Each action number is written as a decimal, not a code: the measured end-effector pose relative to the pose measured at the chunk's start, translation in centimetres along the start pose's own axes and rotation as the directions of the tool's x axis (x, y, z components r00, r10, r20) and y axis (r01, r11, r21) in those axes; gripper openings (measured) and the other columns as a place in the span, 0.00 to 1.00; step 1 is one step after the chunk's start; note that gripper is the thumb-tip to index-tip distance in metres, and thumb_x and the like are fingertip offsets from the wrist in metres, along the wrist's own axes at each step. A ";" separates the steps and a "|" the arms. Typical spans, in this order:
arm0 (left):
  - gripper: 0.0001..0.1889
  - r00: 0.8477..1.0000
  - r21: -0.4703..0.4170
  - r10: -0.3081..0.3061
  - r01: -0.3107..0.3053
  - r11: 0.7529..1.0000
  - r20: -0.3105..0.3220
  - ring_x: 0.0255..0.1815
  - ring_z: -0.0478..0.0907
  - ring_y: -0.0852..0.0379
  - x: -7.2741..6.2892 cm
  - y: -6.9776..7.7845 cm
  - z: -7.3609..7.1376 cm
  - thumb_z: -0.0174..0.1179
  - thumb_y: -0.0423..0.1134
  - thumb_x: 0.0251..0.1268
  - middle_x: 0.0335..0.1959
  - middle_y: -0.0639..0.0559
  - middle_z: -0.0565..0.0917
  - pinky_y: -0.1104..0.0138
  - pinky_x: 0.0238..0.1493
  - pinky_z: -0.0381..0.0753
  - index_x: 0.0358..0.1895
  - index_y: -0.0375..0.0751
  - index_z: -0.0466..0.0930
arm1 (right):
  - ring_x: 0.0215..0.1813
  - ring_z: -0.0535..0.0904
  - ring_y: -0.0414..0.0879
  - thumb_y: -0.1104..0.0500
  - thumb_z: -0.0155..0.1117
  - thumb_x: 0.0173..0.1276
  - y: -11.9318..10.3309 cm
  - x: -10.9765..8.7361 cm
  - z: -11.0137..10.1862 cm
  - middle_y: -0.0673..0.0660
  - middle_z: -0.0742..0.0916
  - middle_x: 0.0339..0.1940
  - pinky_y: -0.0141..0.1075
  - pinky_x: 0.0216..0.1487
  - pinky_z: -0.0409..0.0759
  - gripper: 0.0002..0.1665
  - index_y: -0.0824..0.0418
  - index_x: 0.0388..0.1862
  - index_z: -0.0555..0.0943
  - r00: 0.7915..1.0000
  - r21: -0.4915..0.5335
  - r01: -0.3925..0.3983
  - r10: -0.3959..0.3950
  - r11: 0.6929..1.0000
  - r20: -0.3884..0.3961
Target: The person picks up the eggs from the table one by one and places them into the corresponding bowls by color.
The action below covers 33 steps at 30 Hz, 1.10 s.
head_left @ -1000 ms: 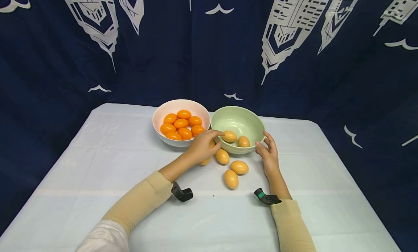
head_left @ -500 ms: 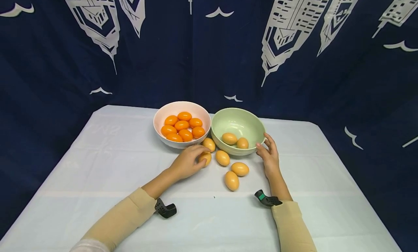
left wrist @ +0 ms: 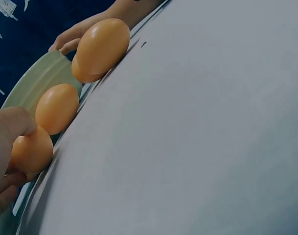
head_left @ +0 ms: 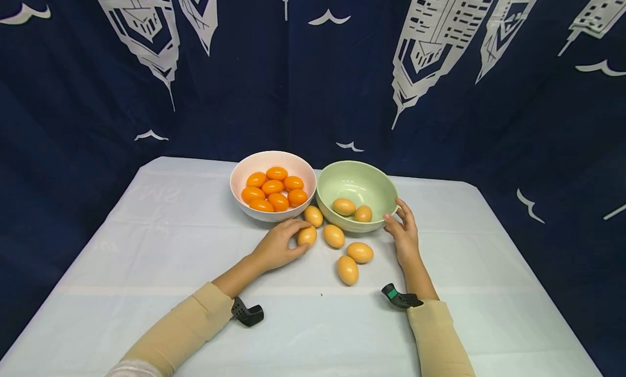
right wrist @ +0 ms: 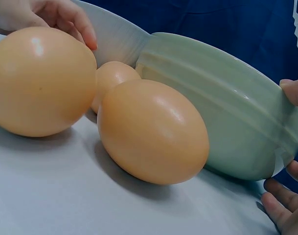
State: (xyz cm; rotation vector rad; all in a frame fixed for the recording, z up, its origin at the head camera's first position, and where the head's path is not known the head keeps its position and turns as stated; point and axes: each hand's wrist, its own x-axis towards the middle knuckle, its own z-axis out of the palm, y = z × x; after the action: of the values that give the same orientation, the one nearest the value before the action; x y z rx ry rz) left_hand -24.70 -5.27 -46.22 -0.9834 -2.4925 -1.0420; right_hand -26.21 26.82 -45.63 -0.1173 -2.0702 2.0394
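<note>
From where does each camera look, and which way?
Head: worn there, facing forward and down at pink bowl, green bowl and eggs; left hand and right hand show.
Left wrist: worn there, facing eggs across the table; left hand near, right hand beyond.
Right wrist: worn there, facing eggs and green bowl; right hand near, left hand beyond.
Wrist views share the green bowl.

A dark navy cloth (head_left: 337,89) hangs behind the far edge and down both the left and right sides, printed with pale upside-down towers (head_left: 457,21) and small white wave-like marks (head_left: 329,16). The white surface (head_left: 499,257) has rounded far corners, faint creases and a paler band running left to right — the light falls soft and even.
</note>
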 end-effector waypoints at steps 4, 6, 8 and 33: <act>0.25 1.000 -0.002 0.000 0.001 1.000 0.002 0.55 0.76 0.51 -0.2 -0.2 0.0 0.69 0.41 0.58 0.53 0.47 0.81 0.58 0.60 0.73 0.59 0.40 0.77 | 0.56 0.71 0.41 0.58 0.58 0.73 0.0 0.1 0.0 0.59 0.65 0.74 0.28 0.49 0.75 0.36 0.52 0.77 0.58 1.000 -0.007 -0.003 0.003 1.000 0.002; 0.26 1.000 -0.005 -0.002 0.002 1.000 0.006 0.55 0.77 0.51 -0.2 -0.2 0.0 0.69 0.41 0.57 0.54 0.46 0.81 0.58 0.60 0.73 0.60 0.39 0.77 | 0.56 0.71 0.42 0.58 0.58 0.73 0.0 0.0 0.1 0.59 0.65 0.73 0.27 0.48 0.75 0.36 0.52 0.77 0.59 1.000 -0.008 0.000 0.000 1.000 0.000; 0.27 1.000 -0.011 -0.003 0.003 1.000 0.006 0.55 0.77 0.51 -0.3 -0.3 0.1 0.70 0.41 0.57 0.54 0.46 0.81 0.59 0.60 0.73 0.60 0.39 0.76 | 0.56 0.70 0.42 0.58 0.58 0.74 0.0 0.1 0.0 0.60 0.65 0.73 0.26 0.47 0.75 0.36 0.52 0.77 0.59 1.000 -0.014 0.002 -0.002 1.000 -0.003; 0.28 0.998 -0.101 -0.062 0.063 0.993 0.012 0.45 0.76 0.56 -0.5 -1.1 0.5 0.72 0.34 0.53 0.50 0.47 0.81 0.64 0.50 0.78 0.60 0.40 0.77 | 0.61 0.69 0.45 0.55 0.59 0.73 0.3 0.2 -0.1 0.57 0.66 0.72 0.27 0.48 0.75 0.35 0.50 0.76 0.61 1.000 -0.019 0.001 -0.001 1.000 -0.004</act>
State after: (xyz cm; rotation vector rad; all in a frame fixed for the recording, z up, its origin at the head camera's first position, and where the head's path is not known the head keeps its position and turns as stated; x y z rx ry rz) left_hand -25.07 -5.69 -47.34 -0.9457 -2.5136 -1.1970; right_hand -26.41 26.94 -45.95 -0.1237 -2.0872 2.0181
